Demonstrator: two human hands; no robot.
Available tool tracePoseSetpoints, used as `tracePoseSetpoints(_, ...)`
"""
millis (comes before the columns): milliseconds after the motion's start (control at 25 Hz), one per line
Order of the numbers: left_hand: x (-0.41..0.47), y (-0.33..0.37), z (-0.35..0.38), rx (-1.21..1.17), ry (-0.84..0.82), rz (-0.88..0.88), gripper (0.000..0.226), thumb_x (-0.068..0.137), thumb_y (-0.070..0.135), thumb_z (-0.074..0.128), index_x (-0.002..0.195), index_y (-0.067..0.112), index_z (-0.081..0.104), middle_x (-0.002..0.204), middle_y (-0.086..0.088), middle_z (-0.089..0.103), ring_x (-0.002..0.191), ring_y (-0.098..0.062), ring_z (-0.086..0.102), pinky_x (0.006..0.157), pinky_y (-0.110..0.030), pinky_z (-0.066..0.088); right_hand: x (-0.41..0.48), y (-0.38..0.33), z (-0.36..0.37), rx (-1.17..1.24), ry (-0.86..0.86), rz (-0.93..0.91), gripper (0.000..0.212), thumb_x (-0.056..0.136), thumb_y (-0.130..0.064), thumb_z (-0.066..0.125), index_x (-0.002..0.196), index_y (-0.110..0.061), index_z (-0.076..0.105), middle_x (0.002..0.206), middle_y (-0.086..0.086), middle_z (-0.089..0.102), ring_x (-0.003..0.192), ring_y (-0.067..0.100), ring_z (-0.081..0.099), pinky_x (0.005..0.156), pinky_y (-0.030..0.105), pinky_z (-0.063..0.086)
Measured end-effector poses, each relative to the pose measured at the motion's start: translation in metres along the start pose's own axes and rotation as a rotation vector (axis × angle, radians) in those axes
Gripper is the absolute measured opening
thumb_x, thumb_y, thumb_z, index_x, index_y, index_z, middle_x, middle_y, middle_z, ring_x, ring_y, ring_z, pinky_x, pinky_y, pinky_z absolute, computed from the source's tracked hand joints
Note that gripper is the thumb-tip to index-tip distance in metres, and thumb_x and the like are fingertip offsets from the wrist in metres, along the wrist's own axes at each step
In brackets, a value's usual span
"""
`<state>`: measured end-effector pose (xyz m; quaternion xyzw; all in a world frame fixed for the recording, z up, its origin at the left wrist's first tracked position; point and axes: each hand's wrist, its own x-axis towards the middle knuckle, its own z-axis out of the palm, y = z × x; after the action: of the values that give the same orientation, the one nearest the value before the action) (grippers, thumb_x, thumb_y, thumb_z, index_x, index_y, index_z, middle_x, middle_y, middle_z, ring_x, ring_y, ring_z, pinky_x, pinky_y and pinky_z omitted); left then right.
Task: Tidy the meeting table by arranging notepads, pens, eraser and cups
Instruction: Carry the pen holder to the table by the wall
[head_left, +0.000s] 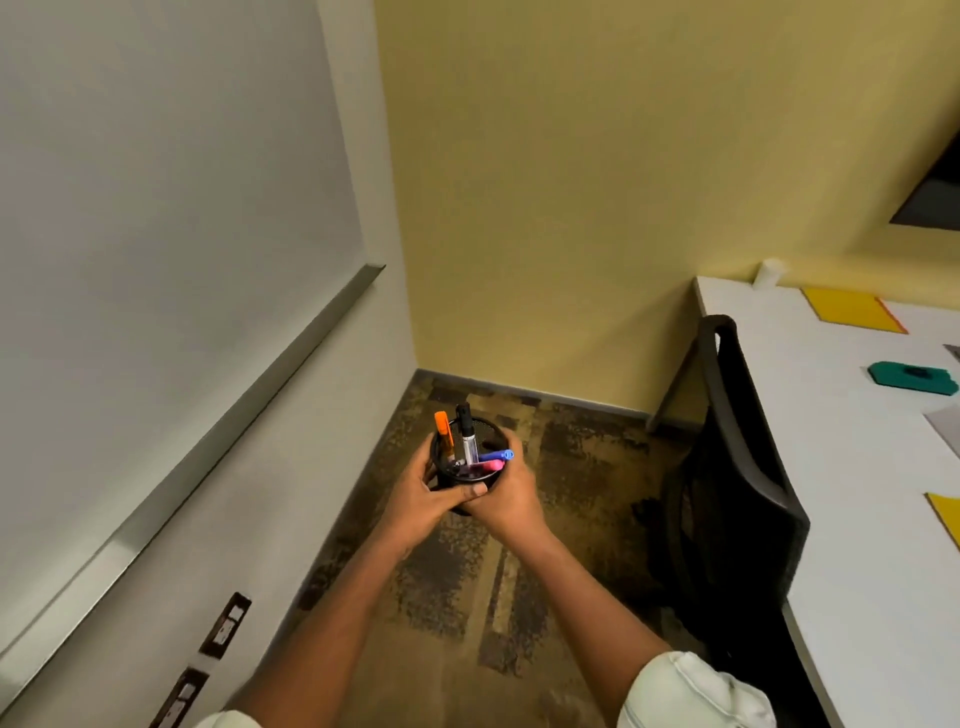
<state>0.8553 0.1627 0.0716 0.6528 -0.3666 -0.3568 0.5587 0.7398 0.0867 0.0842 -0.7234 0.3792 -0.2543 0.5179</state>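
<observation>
We hold a black mesh pen holder (448, 477) over the carpet, just below mid-frame toward six o'clock. Our left hand (415, 499) curls round its nine o'clock side and our right hand (511, 496) round its three o'clock side, and the two hands touch at its near wall. An orange marker (443, 428) and a black-capped marker (466, 431) stand in it, while a blue pen (496, 456) leans toward three o'clock. At three o'clock the white table (857, 467) carries a teal eraser (911, 379). Toward two o'clock lie a yellow notepad (852, 309) and a white cup (769, 273).
</observation>
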Motion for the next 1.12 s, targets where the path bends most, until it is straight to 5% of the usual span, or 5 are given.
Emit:
tracePoseSetpoints(160, 0.086, 0.002, -0.016, -0.004, -0.052, 0.007, 0.088, 0.044, 0.051, 0.089, 0.121, 0.058, 0.047, 0.124, 0.02, 0.061, 0.116, -0.001, 0.057, 0.096, -0.029, 0.048, 0.076, -0.001, 0.004, 0.033, 0.098, 0.014, 0.09, 0.052, -0.022, 0.088, 0.127, -0.037, 0.04, 0.102, -0.013, 0.066, 0.092, -0.001, 0.065, 0.076, 0.02, 0.057)
tracePoseSetpoints(480, 0.263, -0.004, -0.003, -0.058, -0.081, -0.076, 0.089, 0.041, 0.046, 0.091, 0.119, 0.055, 0.05, 0.121, 0.018, 0.064, 0.115, -0.002, 0.058, 0.089, -0.024, 0.051, 0.248, 0.028, -0.017, 0.116, 0.137, 0.041, 0.082, 0.055, -0.017, 0.086, 0.124, -0.034, 0.044, 0.105, -0.012, 0.065, 0.095, 0.004, 0.064, 0.081, 0.034, 0.059)
tracePoseSetpoints(800, 0.425, 0.004, 0.05, -0.089, -0.151, -0.178, 0.091, 0.057, 0.009, 0.087, 0.136, 0.027, 0.046, 0.125, 0.008, 0.063, 0.114, -0.008, 0.058, 0.095, -0.033, 0.05, 0.396, 0.062, -0.079, 0.115, 0.199, 0.116, 0.078, 0.057, -0.017, 0.087, 0.122, -0.033, 0.047, 0.106, -0.012, 0.066, 0.096, 0.003, 0.065, 0.081, 0.018, 0.055)
tracePoseSetpoints(1000, 0.521, -0.005, 0.095, -0.073, -0.288, -0.182, 0.089, 0.057, 0.009, 0.087, 0.134, 0.029, 0.047, 0.12, 0.014, 0.062, 0.109, 0.002, 0.056, 0.069, -0.008, 0.051, 0.466, 0.094, -0.124, 0.083, 0.306, 0.147, 0.076, 0.061, -0.022, 0.085, 0.125, -0.031, 0.046, 0.11, -0.011, 0.066, 0.098, 0.002, 0.064, 0.085, 0.022, 0.055)
tracePoseSetpoints(1120, 0.593, -0.002, 0.128, -0.046, -0.367, -0.146, 0.088, 0.059, 0.006, 0.086, 0.134, 0.028, 0.047, 0.115, 0.018, 0.062, 0.105, 0.004, 0.058, 0.073, -0.011, 0.052, 0.522, 0.111, -0.156, 0.039, 0.392, 0.167, 0.078, 0.062, -0.03, 0.084, 0.128, -0.03, 0.043, 0.108, -0.011, 0.067, 0.096, -0.001, 0.064, 0.082, 0.015, 0.053)
